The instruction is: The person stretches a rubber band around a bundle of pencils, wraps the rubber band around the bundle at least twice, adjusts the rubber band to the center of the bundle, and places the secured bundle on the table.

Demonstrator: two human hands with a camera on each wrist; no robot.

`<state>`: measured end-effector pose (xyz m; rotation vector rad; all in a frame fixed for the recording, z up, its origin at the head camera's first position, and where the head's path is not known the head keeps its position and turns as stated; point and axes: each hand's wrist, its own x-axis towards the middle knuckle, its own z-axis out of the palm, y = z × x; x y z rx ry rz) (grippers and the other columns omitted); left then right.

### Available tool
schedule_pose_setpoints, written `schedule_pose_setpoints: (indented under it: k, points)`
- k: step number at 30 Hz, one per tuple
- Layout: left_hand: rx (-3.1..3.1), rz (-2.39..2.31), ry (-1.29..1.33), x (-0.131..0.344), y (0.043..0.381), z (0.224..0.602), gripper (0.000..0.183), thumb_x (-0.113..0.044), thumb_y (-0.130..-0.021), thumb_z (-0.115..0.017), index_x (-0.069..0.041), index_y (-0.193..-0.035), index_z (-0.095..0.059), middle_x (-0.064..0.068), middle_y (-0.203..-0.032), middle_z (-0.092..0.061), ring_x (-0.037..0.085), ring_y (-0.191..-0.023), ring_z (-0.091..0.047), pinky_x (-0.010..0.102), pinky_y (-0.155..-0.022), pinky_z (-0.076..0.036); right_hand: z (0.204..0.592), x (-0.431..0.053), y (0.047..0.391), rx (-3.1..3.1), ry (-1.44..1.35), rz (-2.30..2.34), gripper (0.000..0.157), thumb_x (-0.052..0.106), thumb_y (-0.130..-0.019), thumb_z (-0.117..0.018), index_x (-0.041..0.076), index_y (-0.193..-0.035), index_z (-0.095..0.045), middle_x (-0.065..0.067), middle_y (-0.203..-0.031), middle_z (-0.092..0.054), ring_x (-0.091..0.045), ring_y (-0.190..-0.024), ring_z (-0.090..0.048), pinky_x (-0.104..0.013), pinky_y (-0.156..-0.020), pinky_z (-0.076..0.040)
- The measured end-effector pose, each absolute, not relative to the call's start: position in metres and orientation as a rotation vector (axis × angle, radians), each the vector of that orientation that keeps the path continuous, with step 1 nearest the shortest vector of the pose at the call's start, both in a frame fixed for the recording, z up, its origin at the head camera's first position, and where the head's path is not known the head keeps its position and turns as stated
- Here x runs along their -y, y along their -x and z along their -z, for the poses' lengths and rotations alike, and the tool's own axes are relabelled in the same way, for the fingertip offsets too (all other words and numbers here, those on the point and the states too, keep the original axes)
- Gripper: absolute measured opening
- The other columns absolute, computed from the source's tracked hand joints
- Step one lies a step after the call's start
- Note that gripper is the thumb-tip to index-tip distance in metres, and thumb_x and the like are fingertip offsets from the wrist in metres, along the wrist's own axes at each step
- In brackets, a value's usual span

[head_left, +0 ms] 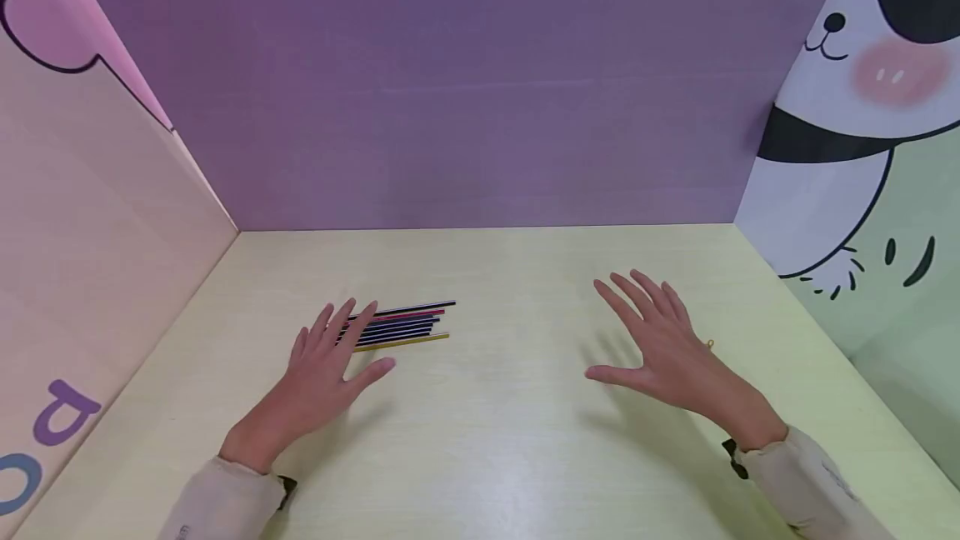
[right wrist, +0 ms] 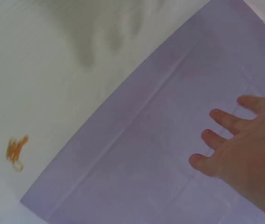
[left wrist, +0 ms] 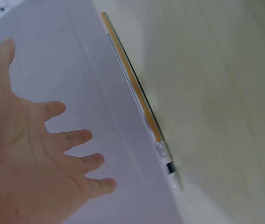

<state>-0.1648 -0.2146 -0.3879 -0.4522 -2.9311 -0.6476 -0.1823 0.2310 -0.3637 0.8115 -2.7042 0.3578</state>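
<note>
On my head feed I have thin sticks (head_left: 405,327) lying side by side on the table (head_left: 480,457), left of its middle. The left hand (head_left: 322,377) overlaps their left ends; the right hand (head_left: 671,352) is well apart, partly hiding a small item (head_left: 710,344). A back wall (head_left: 480,90) stands behind, side walls (head_left: 900,315) left and right.

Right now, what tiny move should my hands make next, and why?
Maybe lower your left hand gently toward the thin sticks. Its fingers are spread and hold nothing, and it's nearer them than your right hand, which holds nothing either.
</note>
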Motion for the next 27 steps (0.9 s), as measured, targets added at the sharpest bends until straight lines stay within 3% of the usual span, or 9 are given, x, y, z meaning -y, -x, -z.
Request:
schedule_pose_setpoints:
  k: [6, 10, 14, 20, 23, 27]
  points:
    - [2.822, 1.148, 0.494, 0.227, 0.176, 0.380, 0.062, -0.039, -0.107, -0.042, -0.010, -0.158, -0.022, 0.022, -0.162, -0.015, 0.044, -0.150, -0.006, 0.071, -0.113, -0.010, 0.363, -0.208, 0.191, 2.849, -0.687, -0.554, 0.093, 0.064, -0.093, -0.056, 0.006, -0.157, -0.022, -0.016, -0.159, -0.029, -0.038, -0.149, -0.016, -0.059, -0.118, -0.013]
    - [2.666, 1.481, 0.420, 0.236, 0.179, 0.374, 0.057, -0.040, -0.110, -0.027, -0.010, -0.158, -0.021, 0.019, -0.162, -0.019, 0.039, -0.150, -0.011, 0.067, -0.115, -0.012, 0.361, -0.190, 0.198, 2.893, -0.658, -0.894, 0.088, 0.061, -0.096, -0.053, 0.006, -0.157, -0.023, -0.013, -0.160, -0.029, -0.034, -0.149, -0.018, -0.055, -0.119, -0.017]
    - [2.377, 1.916, 0.347, 0.245, 0.181, 0.372, 0.061, -0.048, -0.109, -0.019, -0.012, -0.158, -0.021, 0.016, -0.161, -0.019, 0.034, -0.151, -0.007, 0.054, -0.122, -0.004, 0.359, -0.171, 0.210, 2.886, -0.647, -1.245, 0.082, 0.059, -0.097, -0.053, 0.009, -0.156, -0.026, -0.010, -0.158, -0.033, -0.034, -0.147, -0.028, -0.055, -0.117, -0.027]
    - [2.001, 2.321, 0.233, 0.263, 0.186, 0.375, 0.061, -0.057, -0.105, -0.020, -0.020, -0.153, -0.028, -0.001, -0.151, -0.032, 0.023, -0.153, -0.002, 0.035, -0.123, 0.006, 0.365, -0.137, 0.229, 2.741, -0.612, -1.653, 0.063, 0.049, -0.100, -0.054, 0.012, -0.150, -0.039, -0.010, -0.149, -0.047, -0.031, -0.138, -0.045, -0.050, -0.112, -0.039]
    - [1.800, 2.493, 0.198, 0.272, 0.189, 0.374, 0.058, -0.057, -0.105, -0.023, -0.019, -0.149, -0.031, -0.008, -0.141, -0.041, 0.018, -0.151, -0.005, 0.034, -0.122, 0.008, 0.370, -0.119, 0.238, 2.584, -0.563, -1.863, 0.051, 0.038, -0.102, -0.055, 0.009, -0.144, -0.047, -0.010, -0.141, -0.055, -0.025, -0.132, -0.051, -0.044, -0.109, -0.042]
    - [1.625, 2.626, 0.211, 0.281, 0.195, 0.373, 0.059, -0.056, -0.105, -0.027, -0.016, -0.149, -0.029, -0.007, -0.139, -0.046, 0.019, -0.150, -0.007, 0.034, -0.122, 0.008, 0.373, -0.094, 0.252, 2.322, -0.467, -2.230, 0.041, 0.025, -0.104, -0.053, 0.001, -0.137, -0.050, -0.019, -0.137, -0.056, -0.030, -0.130, -0.052, -0.040, -0.111, -0.041]
